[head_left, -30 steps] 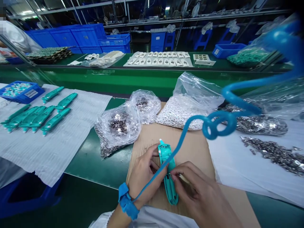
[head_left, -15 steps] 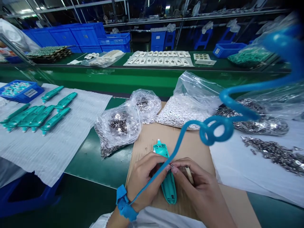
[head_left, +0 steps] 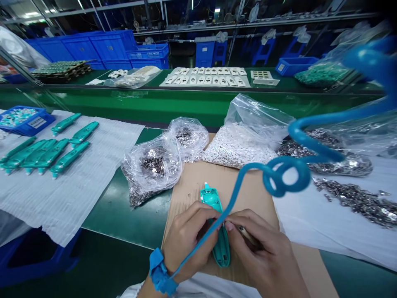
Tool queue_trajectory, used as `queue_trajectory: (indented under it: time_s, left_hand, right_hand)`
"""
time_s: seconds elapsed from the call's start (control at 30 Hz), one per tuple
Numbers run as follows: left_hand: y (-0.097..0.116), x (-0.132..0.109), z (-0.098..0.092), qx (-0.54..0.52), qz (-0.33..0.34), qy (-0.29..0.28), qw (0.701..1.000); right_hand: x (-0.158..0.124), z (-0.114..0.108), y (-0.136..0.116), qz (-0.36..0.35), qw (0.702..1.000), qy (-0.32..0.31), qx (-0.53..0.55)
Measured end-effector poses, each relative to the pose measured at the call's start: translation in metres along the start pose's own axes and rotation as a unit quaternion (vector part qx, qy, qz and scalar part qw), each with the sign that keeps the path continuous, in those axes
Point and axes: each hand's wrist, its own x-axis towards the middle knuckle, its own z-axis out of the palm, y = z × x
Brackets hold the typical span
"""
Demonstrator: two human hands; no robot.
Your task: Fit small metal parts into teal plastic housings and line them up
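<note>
An open teal casing (head_left: 221, 248) lies on the brown cardboard (head_left: 248, 186), its white tip pointing away from me. Over its middle, my left hand (head_left: 192, 236) has thumb and fingers pinched on a tiny metal part (head_left: 223, 223). My right hand (head_left: 259, 240) meets it fingertip to fingertip at that part and also holds a thin wooden-looking stick (head_left: 247, 235) in its curled fingers. A blue band (head_left: 161, 273) circles my left wrist, and its coiled cord (head_left: 238, 182) crosses in front of the hands.
Beyond the cardboard stand bags of metal parts (head_left: 153, 165) and a bag of white pieces (head_left: 240, 145). Loose metal parts (head_left: 356, 200) lie at right. Teal casings (head_left: 70, 157) and a blue bin (head_left: 26, 120) are at left. A green ledge (head_left: 124, 103) runs behind.
Both hands remain together over the casing, with the fingers shifted slightly lower. The right hand's stick has tilted flatter, and the coiled cord has swayed a little right.
</note>
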Motion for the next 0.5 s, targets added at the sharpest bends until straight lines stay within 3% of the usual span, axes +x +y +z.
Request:
queue_trajectory:
  time_s: [0.13,0.3,0.5]
  left_hand:
    - [0.0011,-0.0008,-0.0053,0.050,-0.010,-0.005,0.999]
    - [0.0028,-0.0036,-0.0080,0.147,0.020,-0.014,0.989]
    - [-0.0025,-0.0077,-0.0019,0.194,0.039,-0.024,0.980]
  right_hand:
    - [0.0009,0.0016,-0.0003,-0.017,0.999,-0.028,-0.033]
    - [0.0018,-0.0008,-0.0046,-0.069,0.991,-0.006,-0.115]
    - [0.0033,-0.0078,-0.0034,-0.086,0.981,-0.077,-0.158]
